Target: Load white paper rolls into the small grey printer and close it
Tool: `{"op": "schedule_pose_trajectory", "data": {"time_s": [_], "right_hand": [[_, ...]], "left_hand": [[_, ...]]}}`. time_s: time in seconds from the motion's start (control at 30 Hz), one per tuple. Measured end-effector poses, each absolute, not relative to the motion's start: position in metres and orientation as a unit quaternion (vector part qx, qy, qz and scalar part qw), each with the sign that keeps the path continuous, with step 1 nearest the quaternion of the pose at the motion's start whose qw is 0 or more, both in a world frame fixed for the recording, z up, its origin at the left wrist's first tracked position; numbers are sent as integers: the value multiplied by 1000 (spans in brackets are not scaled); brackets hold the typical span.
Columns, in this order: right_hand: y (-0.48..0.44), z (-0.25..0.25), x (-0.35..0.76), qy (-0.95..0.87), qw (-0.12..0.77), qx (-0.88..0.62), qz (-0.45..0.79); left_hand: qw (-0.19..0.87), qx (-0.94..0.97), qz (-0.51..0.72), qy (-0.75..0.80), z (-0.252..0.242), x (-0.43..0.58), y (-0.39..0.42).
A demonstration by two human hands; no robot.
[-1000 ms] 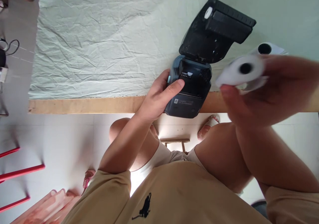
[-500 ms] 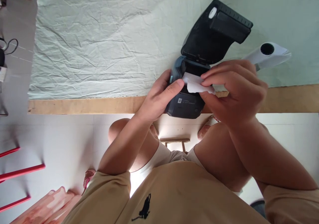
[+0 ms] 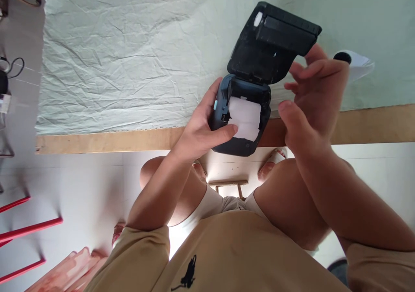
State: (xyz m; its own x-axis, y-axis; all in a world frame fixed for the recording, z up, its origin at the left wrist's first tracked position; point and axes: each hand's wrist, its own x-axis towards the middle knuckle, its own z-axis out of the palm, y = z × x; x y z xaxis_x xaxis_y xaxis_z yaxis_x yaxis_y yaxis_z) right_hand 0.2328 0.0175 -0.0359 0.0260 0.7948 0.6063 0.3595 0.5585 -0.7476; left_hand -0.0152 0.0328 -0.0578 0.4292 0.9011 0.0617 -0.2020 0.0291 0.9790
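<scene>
In head view, gripped the printer (image 3: 235, 148) at the counter's (image 3: 113, 140) edge with the left hand (image 3: 202, 132), held the right hand (image 3: 314, 97) half-spread, empty near the raised lid (image 3: 274, 43), and risked pinching or jamming from a thumb (image 3: 228, 132) against the roll (image 3: 245, 112).

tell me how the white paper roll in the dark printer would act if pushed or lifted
The white paper roll probably wouldn't roll far if pushed, as it sits down inside the dark printer. Its loose end looks thin, so likely floppy. Lifted, the roll might unwind, since that end lies free over the front.
</scene>
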Motion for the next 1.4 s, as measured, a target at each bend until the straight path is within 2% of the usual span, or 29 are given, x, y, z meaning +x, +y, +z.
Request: {"op": "schedule_pose_trajectory", "data": {"time_s": [0.2,0.33,0.47,0.63,0.83,1.13,1.4], "right_hand": [[24,-40,242,-644,580,-432,250],[14,-32,235,-677,511,-432,306],[9,-33,228,-725,439,-429,312],[12,-33,231,-733,387,-452,330],[16,-27,233,-755,379,-437,308],[8,-24,237,-727,379,-473,322],[7,-29,238,-742,398,-441,311]], "left_hand": [[643,537,429,339,-50,-16,28],[646,515,434,360,-35,-12,21],[642,489,446,386,-20,-6,11],[657,461,450,392,-11,-2,7],[651,457,442,415,-10,-1,9],[628,455,492,396,-19,4,14],[681,365,464,434,-15,8,12]]}}
